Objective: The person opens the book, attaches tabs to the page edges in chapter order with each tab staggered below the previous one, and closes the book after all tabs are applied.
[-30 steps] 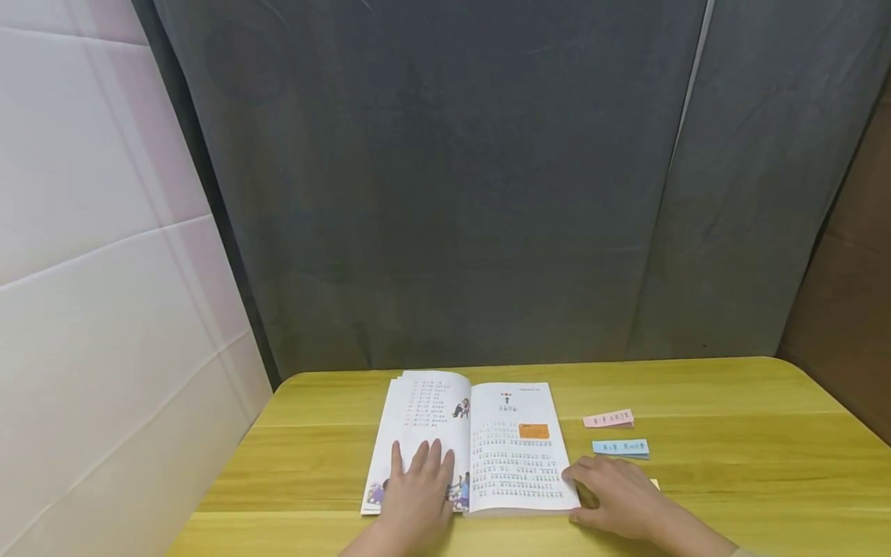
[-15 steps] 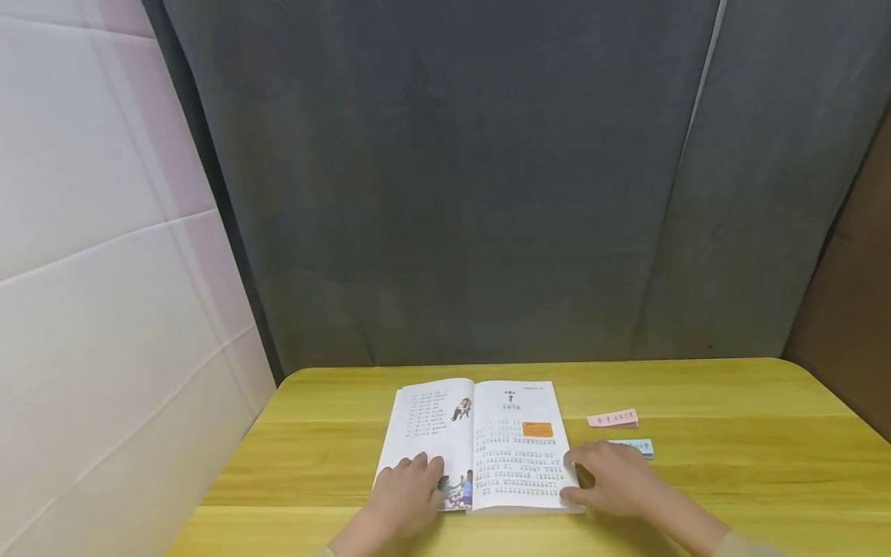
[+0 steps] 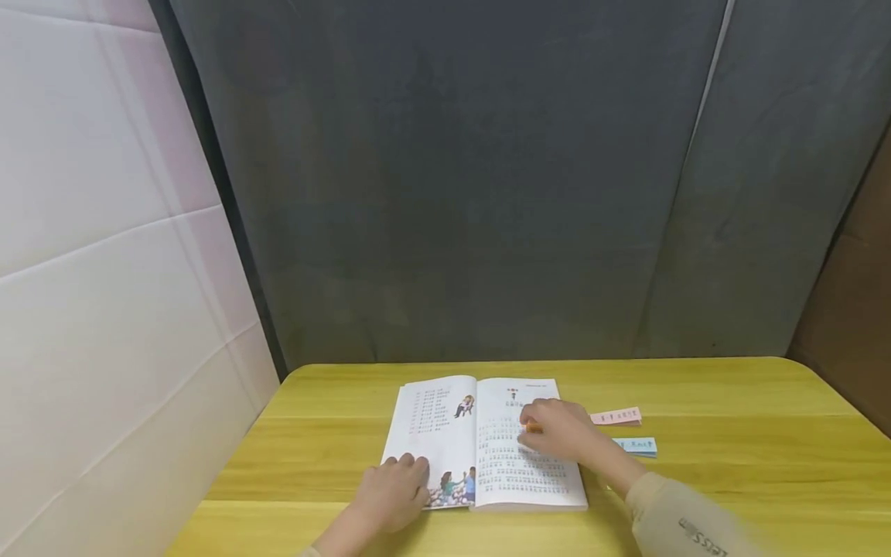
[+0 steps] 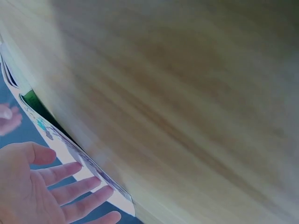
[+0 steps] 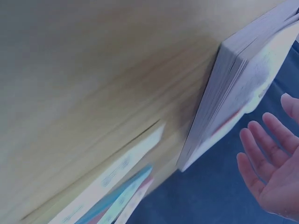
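Note:
A book (image 3: pixel 435 445) lies open on the wooden table, printed text on both pages and a picture at the lower left page. My left hand (image 3: pixel 392 487) rests at the left page's lower outer corner; in the left wrist view its fingers (image 4: pixel 84 191) are loosely spread along the page edge. Over the right page is my right hand (image 3: pixel 557 428), thumb and fingers apart around a printed orange box. The right wrist view shows that hand (image 5: pixel 275 163) relaxed and holding nothing. Right of the book lie a pink folded paper strip (image 3: pixel 619 416) and a blue one (image 3: pixel 639 445), both with handwriting.
A pale yellowish strip (image 5: pixel 112 175) lies nearest in the right wrist view, mostly hidden by the right arm in the head view. Dark cloth (image 3: pixel 452 193) hangs behind the table (image 3: pixel 320 433). A white panel (image 3: pixel 104 271) stands at the left, a brown one (image 3: pixel 852 286) at the right.
My right hand has moved from the book's right edge up and left over the right page. My left hand has slid left and down, uncovering the page's picture.

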The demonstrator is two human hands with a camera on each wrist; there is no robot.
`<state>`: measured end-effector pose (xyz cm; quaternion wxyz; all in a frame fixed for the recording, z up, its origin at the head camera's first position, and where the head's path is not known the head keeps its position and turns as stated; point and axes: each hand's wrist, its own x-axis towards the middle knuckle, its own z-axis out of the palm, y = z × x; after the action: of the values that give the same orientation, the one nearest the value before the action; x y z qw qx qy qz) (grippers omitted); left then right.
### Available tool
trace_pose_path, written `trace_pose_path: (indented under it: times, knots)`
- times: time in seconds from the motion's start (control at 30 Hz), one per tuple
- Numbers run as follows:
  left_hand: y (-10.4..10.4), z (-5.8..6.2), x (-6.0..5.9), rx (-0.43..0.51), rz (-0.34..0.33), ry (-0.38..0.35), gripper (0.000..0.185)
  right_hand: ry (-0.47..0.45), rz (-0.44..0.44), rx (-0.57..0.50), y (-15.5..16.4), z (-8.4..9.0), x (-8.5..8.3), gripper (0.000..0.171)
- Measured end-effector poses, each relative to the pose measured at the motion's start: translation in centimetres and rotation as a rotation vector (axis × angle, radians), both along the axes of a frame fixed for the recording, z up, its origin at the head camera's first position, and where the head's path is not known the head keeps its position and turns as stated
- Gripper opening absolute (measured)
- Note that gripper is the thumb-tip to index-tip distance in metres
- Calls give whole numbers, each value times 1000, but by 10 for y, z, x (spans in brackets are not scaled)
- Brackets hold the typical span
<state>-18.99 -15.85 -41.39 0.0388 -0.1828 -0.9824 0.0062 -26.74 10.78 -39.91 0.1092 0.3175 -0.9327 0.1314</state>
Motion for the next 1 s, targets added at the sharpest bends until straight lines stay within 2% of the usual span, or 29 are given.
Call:
trace_pose_path:
  times: [0.23,0.5,0.7,1.0]
  knots:
    - [1,-1,2,-14,-5,0,17,-3,0,-22,-31,-5,-13,28]
    - [5,1,5,-5,-6,-22,17,-32,-20,-9,-47,-5,-22,35]
    - [4,0,7,-7,-8,-18,16,-62,3,0,-59,-7,-26,43]
    - [3,-1,7,-33,-3,-30,20,-201,-1,46,-71,-10,-30,50]
